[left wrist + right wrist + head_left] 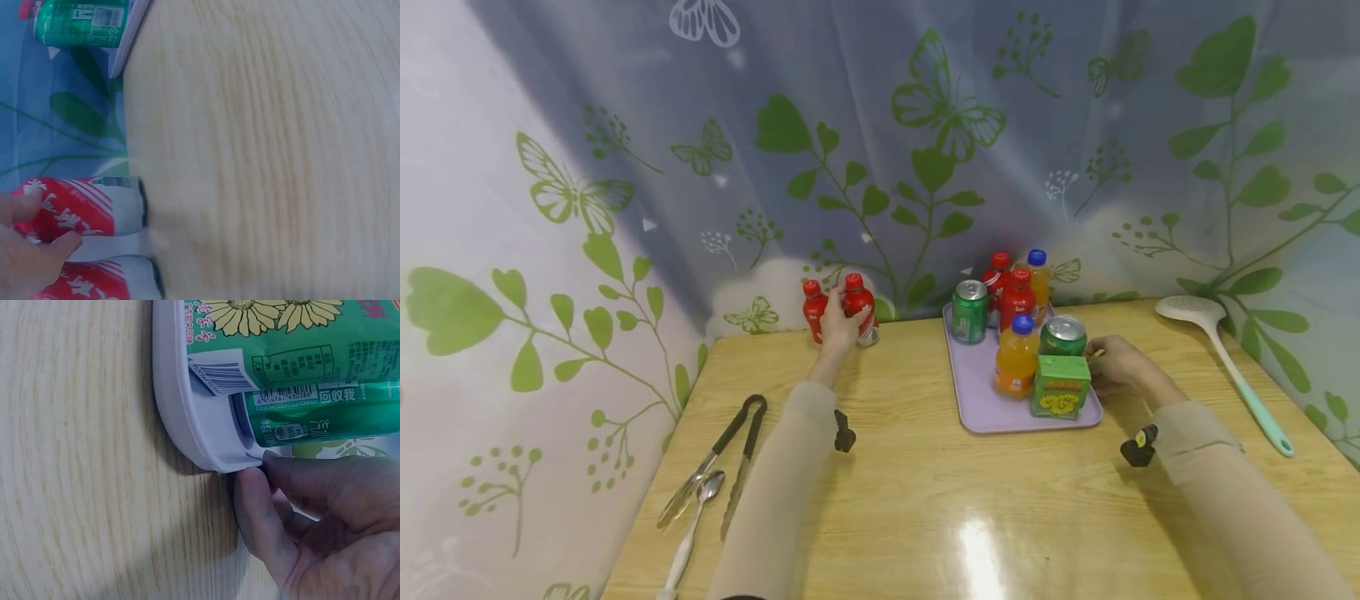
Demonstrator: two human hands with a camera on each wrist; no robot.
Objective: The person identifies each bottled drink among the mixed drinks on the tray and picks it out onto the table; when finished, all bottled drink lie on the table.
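Note:
My left hand [841, 327] grips a red drink bottle [862, 310] at the back of the table, its thumb and fingers around the red label [69, 209]. A second red bottle [813, 308] stands close on its left. My right hand [1118, 364] pinches the right rim of a lilac tray [178, 406] between thumb and fingers. On the tray are two green soda cans [970, 313], two red bottles [1017, 302], two orange drink bottles [1016, 367] with blue caps, and a green drink carton [1060, 388] at the front right corner.
Metal tongs [747, 429] with dark handles and a spoon [688, 533] lie at the left of the table. A white skimmer [1225, 346] with a mint handle lies at the right. A leaf-patterned curtain [880, 167] hangs behind the table.

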